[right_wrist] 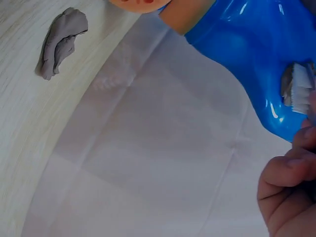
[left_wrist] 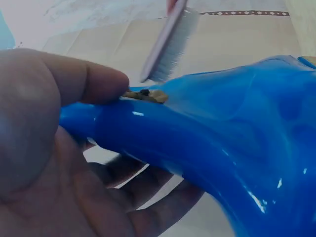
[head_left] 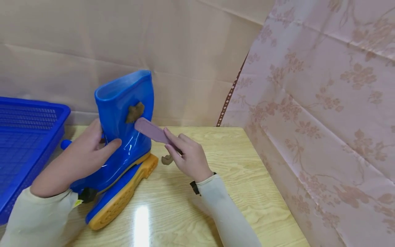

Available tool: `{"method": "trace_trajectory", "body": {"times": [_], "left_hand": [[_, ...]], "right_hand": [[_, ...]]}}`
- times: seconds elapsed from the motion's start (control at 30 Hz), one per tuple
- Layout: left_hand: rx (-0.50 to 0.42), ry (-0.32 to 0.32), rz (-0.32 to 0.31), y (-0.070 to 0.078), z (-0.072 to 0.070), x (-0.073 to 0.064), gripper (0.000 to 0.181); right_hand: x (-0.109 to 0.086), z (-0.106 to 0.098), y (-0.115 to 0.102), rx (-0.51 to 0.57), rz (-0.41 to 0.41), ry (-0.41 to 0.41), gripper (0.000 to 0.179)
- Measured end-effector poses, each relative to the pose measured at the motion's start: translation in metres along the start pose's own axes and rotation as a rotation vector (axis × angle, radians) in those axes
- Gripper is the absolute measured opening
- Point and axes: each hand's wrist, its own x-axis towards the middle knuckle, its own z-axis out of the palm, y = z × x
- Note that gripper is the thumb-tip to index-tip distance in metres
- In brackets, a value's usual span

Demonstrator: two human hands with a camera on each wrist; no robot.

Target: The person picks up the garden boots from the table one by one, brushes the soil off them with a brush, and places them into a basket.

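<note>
A blue rubber boot (head_left: 115, 118) stands tilted, with a brown mud-like patch (head_left: 134, 112) on its shaft. My left hand (head_left: 81, 154) grips the boot at the ankle; in the left wrist view its thumb lies on one side and fingers curl underneath. In my right hand (head_left: 191, 156) is a brush, its pinkish back (head_left: 152, 131) toward the head camera. The white bristles (right_wrist: 299, 91) are at the patch in the right wrist view. Under the boot, a second blue boot with a yellow-orange sole (head_left: 121, 197) lies on its side.
A blue plastic basket (head_left: 63, 118) sits at the left. On the wooden table (head_left: 222, 154), a loose brown lump (head_left: 167, 159) lies beside the boot's heel. Beige cloth (head_left: 191, 68) hangs behind, and flowered pink cloth (head_left: 324, 103) borders the right side.
</note>
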Motion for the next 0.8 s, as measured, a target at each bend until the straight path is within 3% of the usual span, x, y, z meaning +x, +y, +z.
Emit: {"method": "trace_trajectory", "body": {"times": [0.17, 0.27, 0.47, 0.67, 0.8], "left_hand": [[0.028, 0.054, -0.098, 0.003, 0.001, -0.001, 0.077], [0.03, 0.09, -0.116, 0.006, 0.003, -0.002, 0.078], [0.079, 0.096, -0.039, 0.014, 0.007, -0.002, 0.063], [0.078, 0.147, 0.082, 0.022, 0.012, -0.003, 0.054], [0.097, 0.169, 0.081, 0.024, 0.014, -0.004, 0.055]], "right_hand": [[-0.001, -0.001, 0.002, 0.028, -0.072, 0.077, 0.043], [0.0, -0.002, 0.002, 0.053, -0.119, 0.137, 0.039], [0.003, -0.007, 0.0, 0.092, -0.203, 0.22, 0.035], [0.004, -0.011, -0.002, 0.099, -0.203, 0.271, 0.038], [0.004, -0.012, -0.003, 0.082, -0.175, 0.26, 0.04]]}}
